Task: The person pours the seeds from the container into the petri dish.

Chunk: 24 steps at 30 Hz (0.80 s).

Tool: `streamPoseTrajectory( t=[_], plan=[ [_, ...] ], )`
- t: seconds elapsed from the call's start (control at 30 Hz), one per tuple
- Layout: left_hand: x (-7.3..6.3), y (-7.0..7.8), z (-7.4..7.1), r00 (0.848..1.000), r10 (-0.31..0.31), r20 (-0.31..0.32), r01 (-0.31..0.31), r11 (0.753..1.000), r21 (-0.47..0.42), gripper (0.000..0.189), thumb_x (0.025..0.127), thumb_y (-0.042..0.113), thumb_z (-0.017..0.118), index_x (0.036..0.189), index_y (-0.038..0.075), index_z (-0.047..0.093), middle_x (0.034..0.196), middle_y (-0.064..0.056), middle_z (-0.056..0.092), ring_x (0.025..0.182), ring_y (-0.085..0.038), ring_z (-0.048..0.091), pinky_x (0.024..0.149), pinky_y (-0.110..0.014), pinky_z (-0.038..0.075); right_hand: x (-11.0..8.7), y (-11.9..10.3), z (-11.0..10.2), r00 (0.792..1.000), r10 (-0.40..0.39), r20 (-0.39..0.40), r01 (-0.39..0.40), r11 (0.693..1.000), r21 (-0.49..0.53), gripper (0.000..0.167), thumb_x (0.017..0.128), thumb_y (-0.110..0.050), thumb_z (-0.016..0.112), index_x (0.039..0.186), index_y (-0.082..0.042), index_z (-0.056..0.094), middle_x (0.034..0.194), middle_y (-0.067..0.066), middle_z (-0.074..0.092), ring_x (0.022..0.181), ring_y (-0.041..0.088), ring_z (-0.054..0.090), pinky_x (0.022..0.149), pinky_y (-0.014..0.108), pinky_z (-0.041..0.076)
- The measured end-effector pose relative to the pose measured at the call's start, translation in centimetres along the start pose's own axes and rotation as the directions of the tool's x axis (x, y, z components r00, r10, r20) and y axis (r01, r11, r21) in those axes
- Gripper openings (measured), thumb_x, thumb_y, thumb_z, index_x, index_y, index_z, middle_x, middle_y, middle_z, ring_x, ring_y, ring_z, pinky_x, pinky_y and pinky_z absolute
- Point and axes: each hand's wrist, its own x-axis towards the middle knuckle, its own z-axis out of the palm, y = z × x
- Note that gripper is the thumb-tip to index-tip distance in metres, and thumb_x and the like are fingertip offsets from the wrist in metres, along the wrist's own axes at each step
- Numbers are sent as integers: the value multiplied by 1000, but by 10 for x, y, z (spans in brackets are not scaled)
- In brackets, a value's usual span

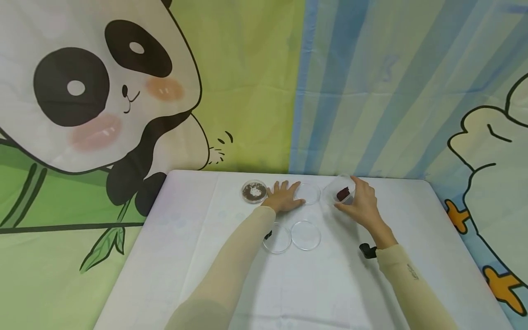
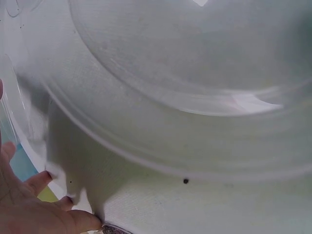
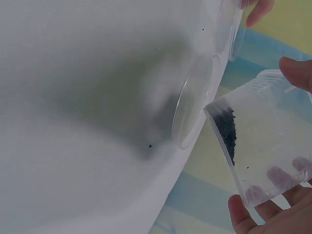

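Note:
My right hand (image 1: 364, 205) grips a clear plastic cup (image 3: 273, 131), tilted above the far side of the table. Dark crumbly granules (image 3: 225, 127) lie gathered against its bottom and side. My left hand (image 1: 284, 198) is spread with straight fingers, low over the table. To its left sits a round clear petri dish (image 1: 254, 200) holding dark material topped with white bits. On its right, close to the thumb, lies a clear petri dish (image 1: 310, 202). Another dish (image 3: 192, 105) stands on the table near the cup in the right wrist view.
Two more clear round dishes, one (image 1: 277, 251) partly behind the left forearm and the other (image 1: 306, 249) beside it, lie nearer the front. A small dark speck (image 2: 185, 181) marks the white tablecloth (image 1: 313, 288). A printed curtain (image 1: 255, 91) hangs behind the table.

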Motion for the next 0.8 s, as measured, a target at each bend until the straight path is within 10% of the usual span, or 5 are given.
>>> streamPoseTrajectory(
  t=[0.8],
  plan=[
    [-3,2,-2,1000,-1,-2,1,1000,-14,75,98,64,46,161,35,18,165,-13,16,149,-45,5,112,-71,9,25,-27,17,978,-176,111,200,944,-263,100,72,-23,90,152,-4,33,147,27,37,132,54,29,97,73,27]
  ],
)
